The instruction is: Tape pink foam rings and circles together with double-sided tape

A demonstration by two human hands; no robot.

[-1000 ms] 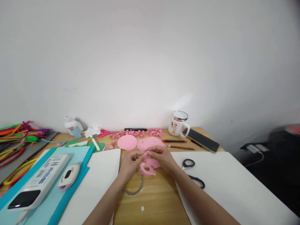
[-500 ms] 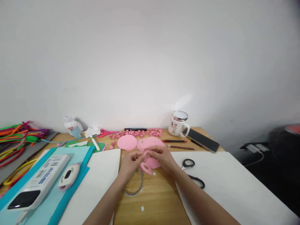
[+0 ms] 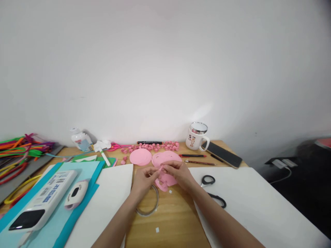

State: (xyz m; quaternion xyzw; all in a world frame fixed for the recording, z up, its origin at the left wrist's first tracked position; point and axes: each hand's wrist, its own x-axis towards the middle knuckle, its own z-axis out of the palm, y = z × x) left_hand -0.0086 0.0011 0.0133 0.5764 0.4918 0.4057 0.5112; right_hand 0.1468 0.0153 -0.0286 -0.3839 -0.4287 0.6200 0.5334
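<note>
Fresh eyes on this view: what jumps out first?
Probably the two bare hands, left hand and right hand, pinching a curling pink paper strip at the table's middle. Next, the white mug with a shiny metal rim by the wall, right of the small pink paper rolls. At far left, a tangle of multicoloured fuzzy stems stands out.
</note>
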